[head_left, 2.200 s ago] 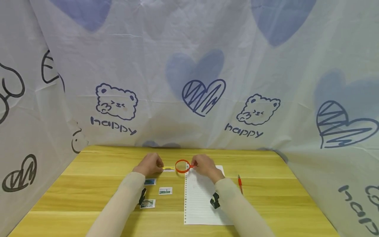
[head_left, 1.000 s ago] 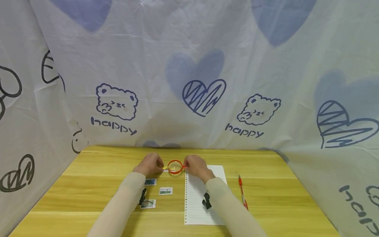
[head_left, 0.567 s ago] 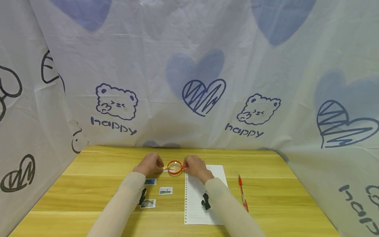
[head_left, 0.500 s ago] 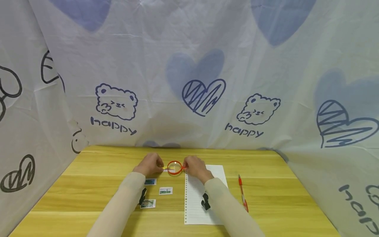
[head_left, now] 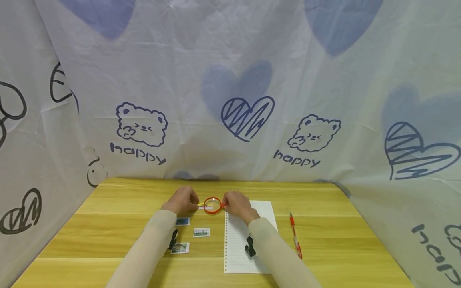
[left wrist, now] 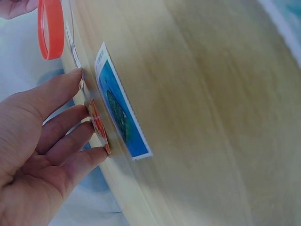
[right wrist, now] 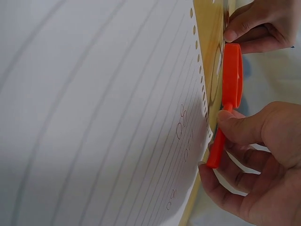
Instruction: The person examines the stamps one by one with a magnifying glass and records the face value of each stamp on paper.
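Note:
My right hand point(head_left: 237, 204) pinches the handle of a red-rimmed magnifying glass point(right wrist: 231, 75) between thumb and fingers. Its lens is above part of a yellow-and-white stamp point(head_left: 201, 205) on the table. My left hand point(head_left: 181, 200) rests at that stamp's left end, the thumb touching its edge in the left wrist view. Beneath the other fingertips of this hand lies an orange-red stamp point(left wrist: 99, 126), hidden in the head view. Close by is a blue stamp point(left wrist: 117, 106) showing a green shape. Nearer me lie a green-and-white stamp point(head_left: 201, 232) and a dark picture stamp point(head_left: 180, 248).
Under my right forearm lies a lined sheet point(head_left: 235, 240) with punched holes and faint red handwriting, seen in the right wrist view. To its right is a red pen point(head_left: 295, 236). A printed cloth point(head_left: 194, 136) hangs behind the wooden table point(head_left: 335, 232).
Since the earliest frame my right hand has shifted left, bringing the magnifying glass from beside the yellow stamp to over it. Lately the glass has dipped slightly. My left hand stays put.

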